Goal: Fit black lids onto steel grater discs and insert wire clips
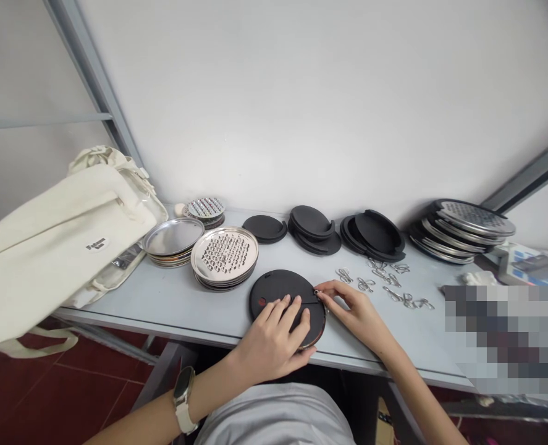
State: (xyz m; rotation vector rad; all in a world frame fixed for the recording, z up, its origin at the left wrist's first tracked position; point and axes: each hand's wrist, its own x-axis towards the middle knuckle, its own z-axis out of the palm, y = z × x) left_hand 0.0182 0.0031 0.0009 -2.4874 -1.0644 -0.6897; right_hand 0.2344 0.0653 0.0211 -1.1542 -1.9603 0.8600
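A round black case [265, 285] with a small red mark lies near the table's front edge, a reddish rim showing at its lower right. My left hand [278, 330] rests over it, fingers stretched across the top and thumb at the front rim, holding it steady. At the case's right edge, my right hand [348, 304] pinches a small metal piece [317, 293] between thumb and index finger; most of that piece is hidden. Several similar wire clips [365, 284] are scattered on the table to the right.
Behind the case stand stacks of perforated metal discs [225, 253], plain metal discs [174, 236] and black round covers [311, 221]. More discs in black covers [468, 225] are piled at right. A cream bag [60, 241] leans over the left end of the grey table [162, 309].
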